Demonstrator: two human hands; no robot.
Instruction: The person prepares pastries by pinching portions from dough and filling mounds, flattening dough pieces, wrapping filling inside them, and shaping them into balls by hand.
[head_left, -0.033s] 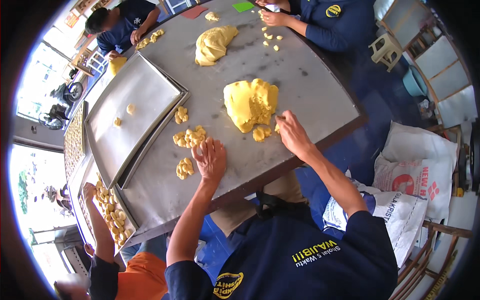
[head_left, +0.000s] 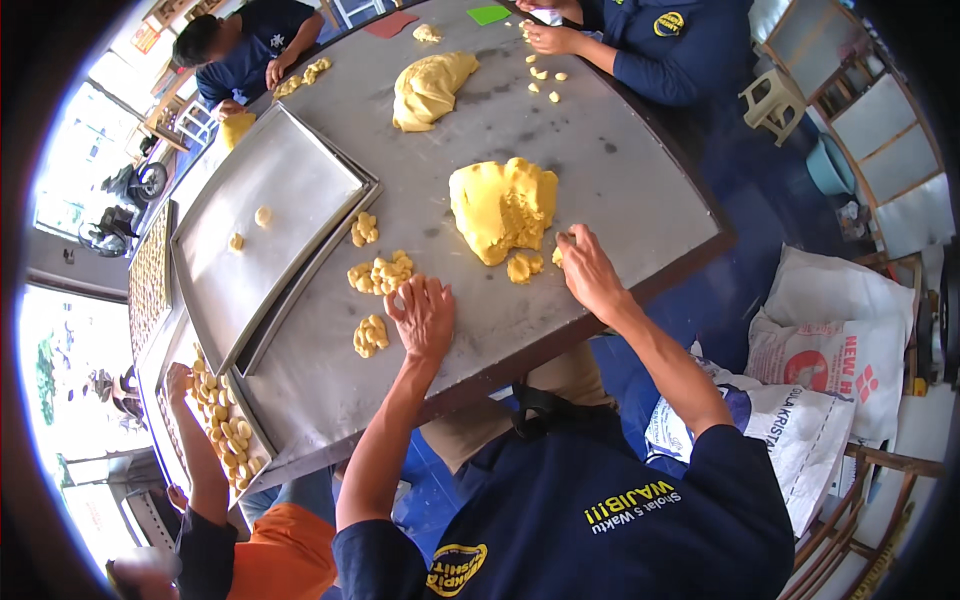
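Observation:
My left hand (head_left: 424, 318) rests on the metal tabletop, fingers bent and a little apart, tips down. Whatever may lie beneath its palm is hidden. Just beyond and beside it are small piles of yellow dough pieces, one pile (head_left: 380, 273) touching or nearly touching the fingers, another (head_left: 370, 337) to the left. My right hand (head_left: 590, 268) is closed at the table's right side, with a bit of yellow dough (head_left: 557, 256) at its fingertips. Close by sit a small dough lump (head_left: 520, 268) and a large yellow dough mass (head_left: 480, 212) with a torn, crumbly front.
Stacked metal trays (head_left: 270, 200) lie left, two dough pieces on top. A tray of dough rounds (head_left: 232, 440) is at lower left, beside a person in orange (head_left: 285, 550). Two people work at the far side near another dough mass (head_left: 430, 92). Sacks (head_left: 810, 340) stand right.
Almost nothing differs; the whole view shifts very slightly, and both hands keep their places.

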